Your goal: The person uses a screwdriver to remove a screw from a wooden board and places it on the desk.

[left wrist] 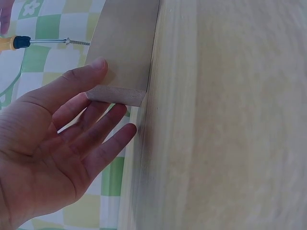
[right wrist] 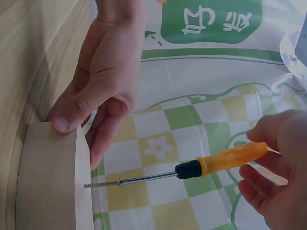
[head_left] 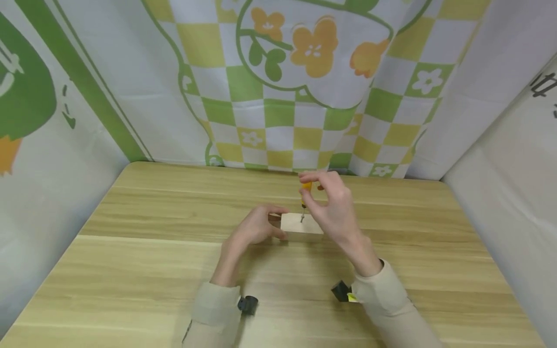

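Observation:
A pale wooden block (head_left: 292,223) rests on the table, and my left hand (head_left: 256,227) holds its left end, thumb on the near face and fingers at the end and behind. A screw (right wrist: 101,184) stands in the block's top face, with much of its thread showing above the wood. The tip of a screwdriver (right wrist: 232,159) with a yellow handle and black collar meets the screw's head, shaft and screw roughly in line. Above the block, my right hand (head_left: 337,208) pinches the handle near its top between thumb and fingers.
The light wood-grain table (head_left: 143,275) stretches out on both sides of the block. At its back edge hangs a checkered, flowered curtain (head_left: 278,116), with white printed cloth on the left and right. Small black cameras (head_left: 249,305) are worn at both wrists.

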Motion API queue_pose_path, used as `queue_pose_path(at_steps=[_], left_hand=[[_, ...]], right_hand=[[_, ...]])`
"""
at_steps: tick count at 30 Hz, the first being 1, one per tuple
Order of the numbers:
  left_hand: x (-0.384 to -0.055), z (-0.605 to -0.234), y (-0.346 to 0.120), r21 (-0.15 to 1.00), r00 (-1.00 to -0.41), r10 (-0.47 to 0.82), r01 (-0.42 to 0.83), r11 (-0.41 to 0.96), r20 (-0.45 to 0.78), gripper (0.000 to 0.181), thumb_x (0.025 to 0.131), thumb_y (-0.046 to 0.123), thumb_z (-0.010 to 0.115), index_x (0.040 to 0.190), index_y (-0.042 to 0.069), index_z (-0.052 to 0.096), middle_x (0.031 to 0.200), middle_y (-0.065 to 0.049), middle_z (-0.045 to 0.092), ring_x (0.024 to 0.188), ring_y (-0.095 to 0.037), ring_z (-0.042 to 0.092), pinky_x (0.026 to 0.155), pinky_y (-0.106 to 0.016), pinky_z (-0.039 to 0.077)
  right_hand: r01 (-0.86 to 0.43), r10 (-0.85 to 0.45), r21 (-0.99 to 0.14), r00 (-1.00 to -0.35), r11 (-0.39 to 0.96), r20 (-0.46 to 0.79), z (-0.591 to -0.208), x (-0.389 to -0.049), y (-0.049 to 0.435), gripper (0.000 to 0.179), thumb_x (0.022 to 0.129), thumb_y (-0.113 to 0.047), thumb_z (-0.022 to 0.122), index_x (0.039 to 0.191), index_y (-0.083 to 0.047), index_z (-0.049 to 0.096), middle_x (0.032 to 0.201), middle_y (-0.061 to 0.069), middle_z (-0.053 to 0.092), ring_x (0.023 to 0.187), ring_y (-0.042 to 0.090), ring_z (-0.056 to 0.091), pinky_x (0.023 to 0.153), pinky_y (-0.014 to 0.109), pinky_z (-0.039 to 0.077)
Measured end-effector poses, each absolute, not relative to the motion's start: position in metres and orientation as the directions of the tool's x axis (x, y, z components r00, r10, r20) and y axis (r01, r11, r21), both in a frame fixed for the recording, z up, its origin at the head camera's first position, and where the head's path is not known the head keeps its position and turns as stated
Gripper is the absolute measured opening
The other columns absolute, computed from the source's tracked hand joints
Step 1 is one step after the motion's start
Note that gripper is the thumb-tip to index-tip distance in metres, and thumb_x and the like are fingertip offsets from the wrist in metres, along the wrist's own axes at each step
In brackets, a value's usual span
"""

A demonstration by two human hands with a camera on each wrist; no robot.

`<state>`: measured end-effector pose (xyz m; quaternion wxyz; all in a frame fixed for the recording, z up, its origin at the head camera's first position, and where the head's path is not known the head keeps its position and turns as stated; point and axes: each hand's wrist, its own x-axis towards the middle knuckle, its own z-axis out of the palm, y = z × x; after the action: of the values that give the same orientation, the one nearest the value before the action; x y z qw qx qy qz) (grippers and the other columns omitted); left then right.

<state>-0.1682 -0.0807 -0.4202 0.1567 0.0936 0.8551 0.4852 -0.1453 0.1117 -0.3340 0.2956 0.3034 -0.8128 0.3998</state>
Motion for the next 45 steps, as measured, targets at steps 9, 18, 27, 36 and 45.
queue_pose_path(at_steps=[9,18,27,36,45], left_hand=[[-0.169,-0.418,-0.080,0.866,-0.932,0.317,0.007,0.500,-0.176,0.066,0.069,0.007,0.088,0.131,0.014,0.065,0.128,-0.005,0.068,0.118,-0.023,0.063,0.105,-0.042,0.049],[-0.169,-0.418,-0.080,0.860,-0.931,0.324,0.023,0.510,-0.168,0.068,0.069,0.007,0.087,0.133,0.014,0.064,0.132,-0.006,0.065,0.119,-0.024,0.062,0.106,-0.043,0.048],[-0.168,-0.419,-0.077,0.829,-0.928,0.348,0.087,0.552,-0.135,0.068,0.075,0.012,0.085,0.138,0.014,0.060,0.143,-0.008,0.057,0.129,-0.027,0.055,0.112,-0.046,0.042],[-0.163,-0.418,-0.083,0.820,-0.895,0.442,0.205,0.535,-0.065,0.068,0.081,0.027,0.083,0.140,0.006,0.056,0.143,-0.011,0.056,0.127,-0.030,0.057,0.111,-0.045,0.045],[-0.165,-0.410,-0.075,0.748,-0.886,0.462,0.335,0.574,0.042,0.045,0.095,0.029,0.067,0.137,0.013,0.060,0.145,-0.007,0.055,0.136,-0.028,0.049,0.116,-0.048,0.037]], right_hand=[[-0.703,-0.263,-0.551,-0.694,0.449,0.671,-0.331,-0.143,0.114,0.032,0.084,0.015,0.061,0.113,0.002,0.064,0.110,0.013,0.071,0.095,0.027,0.069,0.087,0.031,0.059],[-0.710,-0.280,-0.562,-0.693,0.426,0.664,-0.331,-0.140,0.122,0.028,0.086,0.012,0.064,0.112,0.000,0.066,0.109,0.014,0.071,0.099,0.025,0.070,0.089,0.033,0.058],[-0.752,-0.283,-0.459,-0.623,0.474,0.729,-0.333,-0.140,0.132,0.030,0.082,0.009,0.071,0.110,-0.003,0.071,0.107,0.008,0.075,0.094,0.021,0.068,0.082,0.034,0.058],[-0.763,-0.261,-0.447,-0.602,0.467,0.754,-0.335,-0.137,0.137,0.032,0.080,0.009,0.073,0.111,-0.001,0.071,0.106,0.012,0.074,0.088,0.021,0.067,0.075,0.026,0.055],[-0.728,-0.180,-0.485,-0.626,0.485,0.759,-0.336,-0.139,0.154,0.032,0.078,0.011,0.077,0.108,0.002,0.071,0.104,0.015,0.074,0.088,0.025,0.069,0.084,0.019,0.056]])
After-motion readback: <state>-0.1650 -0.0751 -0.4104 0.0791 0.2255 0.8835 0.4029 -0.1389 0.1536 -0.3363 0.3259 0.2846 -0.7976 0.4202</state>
